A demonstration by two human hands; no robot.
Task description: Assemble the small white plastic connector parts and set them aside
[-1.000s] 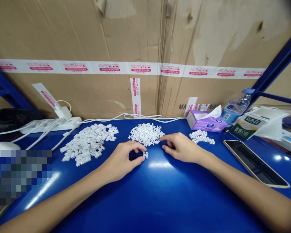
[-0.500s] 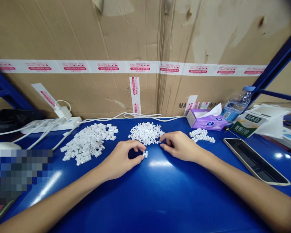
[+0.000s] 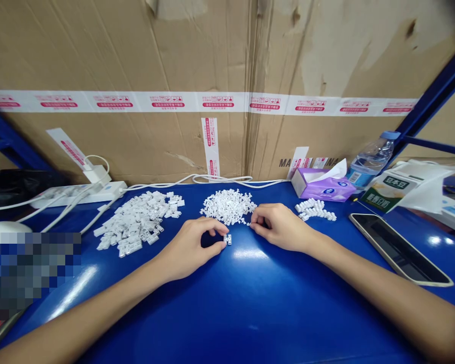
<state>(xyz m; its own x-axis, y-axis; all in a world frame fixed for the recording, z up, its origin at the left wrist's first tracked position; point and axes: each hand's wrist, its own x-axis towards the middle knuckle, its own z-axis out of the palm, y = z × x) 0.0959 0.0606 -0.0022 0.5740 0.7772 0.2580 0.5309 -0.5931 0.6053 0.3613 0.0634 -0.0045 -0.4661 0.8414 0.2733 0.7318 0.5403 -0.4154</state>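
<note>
Between the thumb and fingertips of my left hand [image 3: 197, 247] is a small white slotted plastic piece [image 3: 228, 239], held just above or on the blue tabletop. My right hand [image 3: 278, 226] is closed in a pinch at the right edge of a heap of tiny white plastic parts [image 3: 227, 206]. One tiny white part [image 3: 248, 224] shows at its fingertips. To the left lies a pile of larger flat white plastic pieces [image 3: 136, 220], some with slots like the held one. A small group of white pieces [image 3: 315, 209] lies beyond my right wrist.
A phone [image 3: 402, 247] lies at the right, near a purple tissue pack [image 3: 322, 184], a plastic bottle [image 3: 371, 159] and a carton [image 3: 390, 187]. At the left back is a power strip [image 3: 114, 191] with white cables. A cardboard wall [image 3: 155, 141] closes off the rear.
My right hand's thumb and index finger have come together at the heap's edge, and a tiny white part now shows at their tips. My left hand keeps its hold almost unmoved.
</note>
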